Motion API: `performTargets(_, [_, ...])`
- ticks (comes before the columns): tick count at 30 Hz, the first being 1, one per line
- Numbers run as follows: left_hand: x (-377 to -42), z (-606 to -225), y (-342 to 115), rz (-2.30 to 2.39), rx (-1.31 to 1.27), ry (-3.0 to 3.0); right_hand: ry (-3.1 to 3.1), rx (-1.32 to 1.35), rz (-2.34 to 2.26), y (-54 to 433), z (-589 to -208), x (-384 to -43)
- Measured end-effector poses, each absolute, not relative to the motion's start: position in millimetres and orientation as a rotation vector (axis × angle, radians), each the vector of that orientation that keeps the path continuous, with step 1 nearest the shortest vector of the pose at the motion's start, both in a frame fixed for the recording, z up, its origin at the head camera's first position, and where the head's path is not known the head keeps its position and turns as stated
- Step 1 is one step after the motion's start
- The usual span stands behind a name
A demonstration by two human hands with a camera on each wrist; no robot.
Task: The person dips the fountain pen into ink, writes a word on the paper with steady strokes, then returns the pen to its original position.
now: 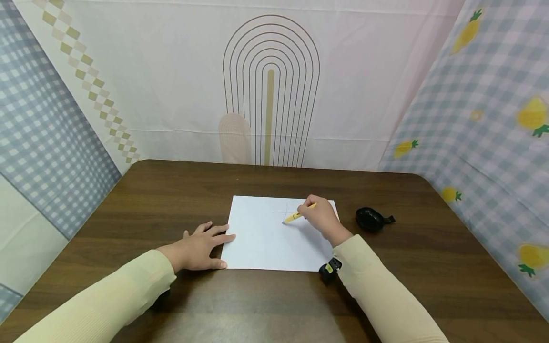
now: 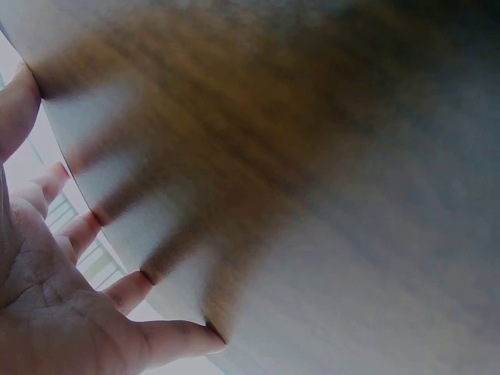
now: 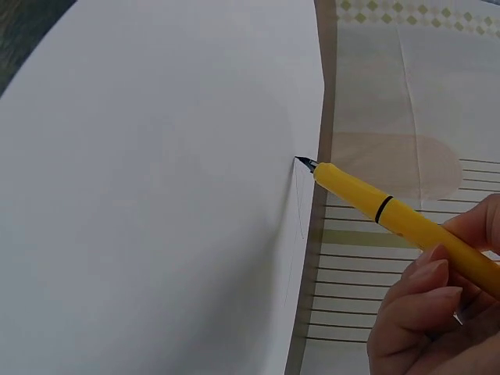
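Observation:
A white sheet of paper (image 1: 261, 243) lies on the brown wooden table, with thin crossing lines drawn near its upper middle. My right hand (image 1: 320, 214) pinches a yellow fountain pen (image 1: 296, 216), its nib down at the paper just below those lines. In the right wrist view the dark nib of the fountain pen (image 3: 391, 211) meets the sheet (image 3: 156, 180) at the end of a fine line. Fingers spread, my left hand (image 1: 199, 247) rests at the paper's left edge, fingertips on the margin. The left wrist view shows that palm (image 2: 55, 305) and its fingertips against the tabletop.
To the right of the paper sits a small black oval object (image 1: 370, 219) with a short tab. The wooden table (image 1: 180, 200) reaches back to a white patterned cloth (image 1: 171, 71). Checked cloths hang on both sides, the right one (image 1: 480, 119) printed with yellow pineapples.

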State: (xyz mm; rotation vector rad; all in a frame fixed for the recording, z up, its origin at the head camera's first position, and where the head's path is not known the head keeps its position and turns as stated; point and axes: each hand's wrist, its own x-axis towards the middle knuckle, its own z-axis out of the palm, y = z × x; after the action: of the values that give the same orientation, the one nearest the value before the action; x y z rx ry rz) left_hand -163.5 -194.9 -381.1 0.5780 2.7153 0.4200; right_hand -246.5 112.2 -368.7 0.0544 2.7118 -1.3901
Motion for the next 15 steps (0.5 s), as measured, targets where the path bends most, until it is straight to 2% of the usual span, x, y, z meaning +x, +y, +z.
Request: performTargets(15, [-163.4, -382.4, -195.3, 0.408, 0.588, 2.72, 2.712, -0.006, -1.397, 109.7, -366.9, -241.8])
